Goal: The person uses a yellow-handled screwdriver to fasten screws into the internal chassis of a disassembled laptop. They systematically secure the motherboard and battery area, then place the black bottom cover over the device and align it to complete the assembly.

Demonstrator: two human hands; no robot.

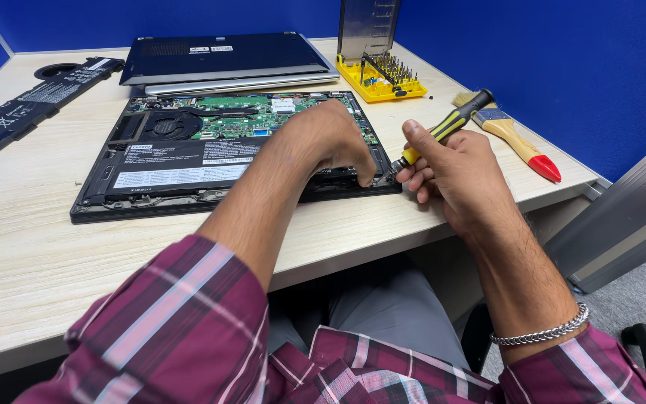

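An opened laptop (181, 161) lies bottom-up on the desk, showing its green board, black fan and black battery. My left hand (327, 138) rests on the laptop's near right corner, fingertips pressed at the edge. My right hand (454, 168) grips a black and yellow screwdriver (450, 123), whose tip points at that same corner beside my left fingertips.
A yellow tray of screwdriver bits (383, 78) with a clear lid stands behind. A wooden brush with a red handle end (514, 135) lies at the right edge. A dark cover panel (222, 56) on a closed grey laptop lies at the back; a loose black battery (28, 101) at the left.
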